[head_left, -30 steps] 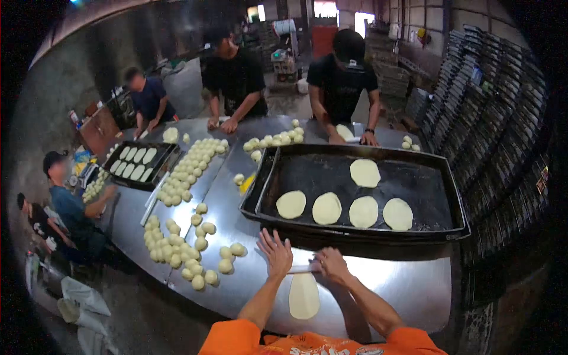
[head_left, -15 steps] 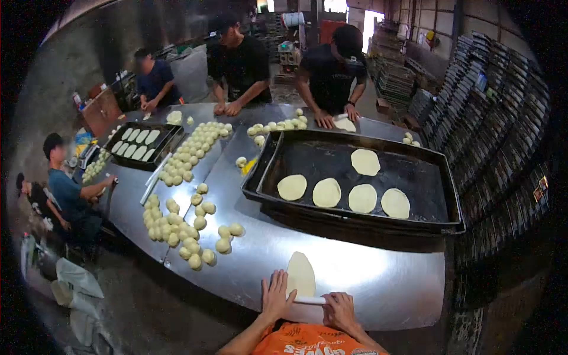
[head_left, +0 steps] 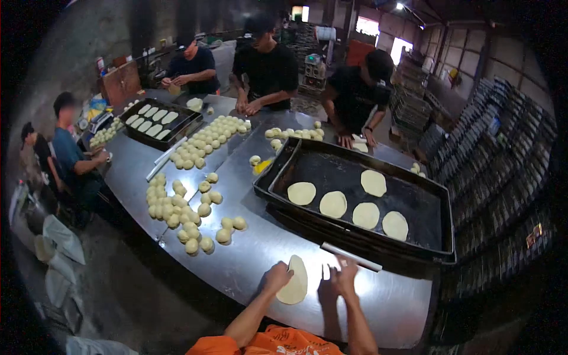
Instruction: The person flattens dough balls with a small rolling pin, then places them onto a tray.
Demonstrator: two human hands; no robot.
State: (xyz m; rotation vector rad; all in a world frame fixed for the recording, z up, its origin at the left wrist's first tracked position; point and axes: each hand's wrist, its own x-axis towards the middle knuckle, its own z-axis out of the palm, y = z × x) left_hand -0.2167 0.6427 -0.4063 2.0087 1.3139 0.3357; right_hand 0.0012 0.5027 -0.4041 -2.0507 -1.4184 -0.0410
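A flat oval of rolled dough [head_left: 294,287] lies on the metal table in front of me. My left hand [head_left: 277,277] is closed on its upper left edge, thumb over the dough. Farther right, my right hand [head_left: 345,277] is right at the near side of a white rolling pin [head_left: 355,258], its fingers apart and slightly blurred. The pin rests at a slant between the hand and the large black tray. A dark shadow of the hand falls on the shiny tabletop beside the dough.
The large black tray [head_left: 414,244] holds several dough rounds. Many dough balls [head_left: 171,207] spread across the table [head_left: 236,260] at left, near two white rods [head_left: 163,160]. A smaller filled tray [head_left: 142,137] stands farther back. Several people work around the table; racks [head_left: 497,154] rise at right.
The rolling pin has left the dough's near end and lies by the large tray. My right hand moved up with it; my left hand now grips the dough's edge. The view has shifted.
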